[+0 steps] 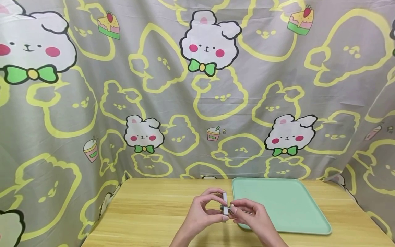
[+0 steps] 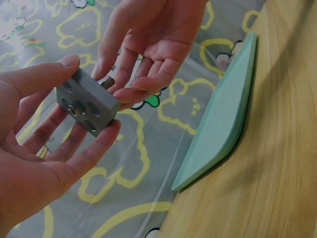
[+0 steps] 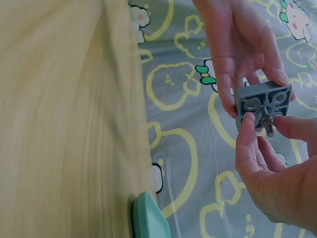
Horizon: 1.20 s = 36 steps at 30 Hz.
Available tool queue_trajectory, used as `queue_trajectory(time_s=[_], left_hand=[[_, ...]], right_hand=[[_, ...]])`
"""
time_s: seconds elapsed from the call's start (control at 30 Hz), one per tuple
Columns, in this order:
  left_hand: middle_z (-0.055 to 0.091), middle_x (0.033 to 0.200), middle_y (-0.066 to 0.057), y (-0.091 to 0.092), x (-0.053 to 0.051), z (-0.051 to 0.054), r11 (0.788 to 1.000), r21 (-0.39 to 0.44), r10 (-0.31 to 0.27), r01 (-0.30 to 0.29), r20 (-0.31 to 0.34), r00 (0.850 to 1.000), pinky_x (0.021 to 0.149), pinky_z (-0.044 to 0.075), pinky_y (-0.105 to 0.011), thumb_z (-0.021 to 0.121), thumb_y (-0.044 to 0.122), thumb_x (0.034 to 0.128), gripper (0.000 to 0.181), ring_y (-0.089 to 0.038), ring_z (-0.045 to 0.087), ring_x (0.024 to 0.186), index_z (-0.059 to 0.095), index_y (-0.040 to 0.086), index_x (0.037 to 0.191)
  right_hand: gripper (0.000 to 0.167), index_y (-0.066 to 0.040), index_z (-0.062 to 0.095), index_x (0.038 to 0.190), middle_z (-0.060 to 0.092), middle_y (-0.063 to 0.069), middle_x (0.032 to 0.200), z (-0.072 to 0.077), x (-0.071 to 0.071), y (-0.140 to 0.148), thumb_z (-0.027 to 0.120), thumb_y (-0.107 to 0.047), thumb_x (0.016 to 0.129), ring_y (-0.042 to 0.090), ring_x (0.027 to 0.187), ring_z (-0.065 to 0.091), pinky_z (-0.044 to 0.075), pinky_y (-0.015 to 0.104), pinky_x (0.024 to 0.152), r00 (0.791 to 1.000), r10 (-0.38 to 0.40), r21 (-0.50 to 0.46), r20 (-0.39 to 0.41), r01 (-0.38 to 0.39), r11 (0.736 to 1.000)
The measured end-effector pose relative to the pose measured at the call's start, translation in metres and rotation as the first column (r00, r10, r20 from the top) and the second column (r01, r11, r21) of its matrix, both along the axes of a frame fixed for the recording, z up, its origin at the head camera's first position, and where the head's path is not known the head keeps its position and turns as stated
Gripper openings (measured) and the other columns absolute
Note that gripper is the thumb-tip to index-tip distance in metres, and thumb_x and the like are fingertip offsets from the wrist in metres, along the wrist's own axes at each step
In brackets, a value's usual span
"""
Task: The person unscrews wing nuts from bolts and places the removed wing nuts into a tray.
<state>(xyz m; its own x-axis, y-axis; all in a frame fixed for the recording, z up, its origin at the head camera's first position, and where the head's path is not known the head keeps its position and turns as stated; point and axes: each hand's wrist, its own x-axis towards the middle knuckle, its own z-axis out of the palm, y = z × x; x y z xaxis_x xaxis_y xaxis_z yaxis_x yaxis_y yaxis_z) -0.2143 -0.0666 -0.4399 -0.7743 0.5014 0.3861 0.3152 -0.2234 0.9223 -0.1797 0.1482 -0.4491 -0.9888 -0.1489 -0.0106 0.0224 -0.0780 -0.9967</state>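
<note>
Above the table, my left hand (image 1: 202, 211) holds a small grey square block (image 2: 94, 94) by its edges, between thumb and fingers. Several round holes show on the block's face in the left wrist view, with a shiny bolt end (image 2: 76, 110) near the middle. The other face is ribbed, and a threaded bolt (image 3: 268, 127) sticks out from its centre. My right hand (image 1: 254, 214) has thumb and index fingertips at either side of this bolt, pinching it close to the block. Its other fingers are loosely bent.
A light green tray (image 1: 277, 202) lies on the wooden table (image 1: 148, 206), just beyond and to the right of my hands. A grey curtain (image 1: 172, 109) with cartoon print hangs behind the table and along its sides.
</note>
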Motion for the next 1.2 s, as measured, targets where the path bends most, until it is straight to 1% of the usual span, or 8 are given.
queue_trajectory(time_s=[0.4, 0.57, 0.67, 0.73, 0.83, 0.93, 1.07, 1.2], left_hand=[[0.055, 0.135, -0.021, 0.003, 0.001, -0.002, 1.000, -0.023, -0.008, 0.008, 0.007, 1.000, 0.088, 0.063, -0.049, 0.084, -0.010, 0.0774, 0.030, -0.030, 0.055, 0.125, 0.071, -0.007, 0.105], [0.055, 0.135, -0.022, 0.002, 0.000, -0.003, 1.000, 0.006, -0.017, 0.017, 0.029, 0.999, 0.090, 0.062, -0.050, 0.084, -0.008, 0.0782, 0.031, -0.030, 0.055, 0.126, 0.071, -0.007, 0.106], [0.054, 0.135, -0.024, 0.001, 0.000, -0.003, 0.999, 0.030, -0.022, 0.021, 0.029, 0.999, 0.090, 0.062, -0.050, 0.083, -0.009, 0.0785, 0.032, -0.030, 0.055, 0.126, 0.070, -0.009, 0.108], [0.054, 0.134, -0.024, 0.001, -0.001, -0.004, 0.999, 0.037, -0.021, 0.020, 0.027, 0.999, 0.090, 0.062, -0.050, 0.083, -0.009, 0.0788, 0.032, -0.030, 0.054, 0.127, 0.070, -0.009, 0.108], [0.055, 0.135, -0.023, 0.000, -0.001, -0.004, 0.999, 0.030, -0.013, 0.012, 0.028, 1.000, 0.088, 0.063, -0.048, 0.082, -0.009, 0.0794, 0.032, -0.030, 0.055, 0.127, 0.070, -0.007, 0.109], [0.054, 0.135, -0.023, 0.000, -0.001, -0.004, 0.999, 0.031, -0.018, 0.017, 0.037, 0.999, 0.088, 0.063, -0.048, 0.082, -0.009, 0.0799, 0.032, -0.031, 0.055, 0.127, 0.070, -0.007, 0.110], [0.052, 0.137, -0.026, -0.001, -0.002, -0.003, 0.999, 0.043, -0.024, 0.022, 0.049, 0.998, 0.089, 0.063, -0.049, 0.082, -0.008, 0.0803, 0.033, -0.033, 0.055, 0.127, 0.069, -0.008, 0.110], [0.053, 0.137, -0.025, -0.003, -0.002, -0.002, 0.999, 0.048, -0.023, 0.020, 0.059, 0.998, 0.089, 0.063, -0.050, 0.083, -0.007, 0.0805, 0.033, -0.033, 0.054, 0.128, 0.069, -0.009, 0.110]], right_hand=[[0.036, 0.010, 0.065, 0.120, 0.074, 0.018, 0.101, -0.001, 0.000, 0.001, 0.074, -0.017, 0.096, 0.024, 0.090, 0.074, 0.065, 0.040, 0.081, 1.000, -0.011, 0.010, -0.009, 0.011, 1.000], [0.027, 0.009, 0.066, 0.114, 0.072, 0.020, 0.102, -0.002, 0.002, -0.003, 0.074, -0.009, 0.095, 0.021, 0.083, 0.074, 0.066, 0.039, 0.073, 0.984, -0.041, 0.072, -0.171, 0.054, 0.996], [0.017, 0.001, 0.069, 0.107, 0.073, 0.013, 0.100, -0.005, 0.004, -0.007, 0.076, -0.005, 0.093, 0.015, 0.085, 0.073, 0.066, 0.034, 0.069, 0.943, -0.069, 0.136, -0.326, 0.119, 0.983], [0.015, -0.006, 0.070, 0.104, 0.073, 0.006, 0.098, -0.008, 0.005, -0.009, 0.077, -0.003, 0.091, 0.012, 0.086, 0.072, 0.065, 0.031, 0.068, 0.889, -0.071, 0.185, -0.453, 0.172, 0.968], [0.026, -0.015, 0.069, 0.102, 0.072, -0.002, 0.098, -0.012, 0.004, -0.011, 0.077, 0.005, 0.087, 0.011, 0.088, 0.071, 0.064, 0.027, 0.066, 0.766, -0.037, 0.237, -0.642, 0.244, 0.940], [0.032, -0.018, 0.068, 0.101, 0.071, -0.004, 0.101, -0.016, 0.000, -0.010, 0.077, 0.008, 0.086, 0.013, 0.088, 0.069, 0.060, 0.021, 0.067, 0.593, 0.022, 0.264, -0.805, 0.325, 0.908], [0.010, -0.017, 0.067, 0.098, 0.068, 0.000, 0.104, -0.019, -0.005, -0.010, 0.070, -0.008, 0.097, 0.012, 0.087, 0.067, 0.058, 0.015, 0.073, 0.358, 0.102, 0.257, -0.928, 0.417, 0.872], [0.016, -0.012, 0.069, 0.094, 0.067, 0.006, 0.104, -0.018, -0.009, -0.010, 0.060, -0.020, 0.105, 0.015, 0.085, 0.068, 0.058, 0.014, 0.078, 0.195, 0.151, 0.227, -0.969, 0.468, 0.854]])
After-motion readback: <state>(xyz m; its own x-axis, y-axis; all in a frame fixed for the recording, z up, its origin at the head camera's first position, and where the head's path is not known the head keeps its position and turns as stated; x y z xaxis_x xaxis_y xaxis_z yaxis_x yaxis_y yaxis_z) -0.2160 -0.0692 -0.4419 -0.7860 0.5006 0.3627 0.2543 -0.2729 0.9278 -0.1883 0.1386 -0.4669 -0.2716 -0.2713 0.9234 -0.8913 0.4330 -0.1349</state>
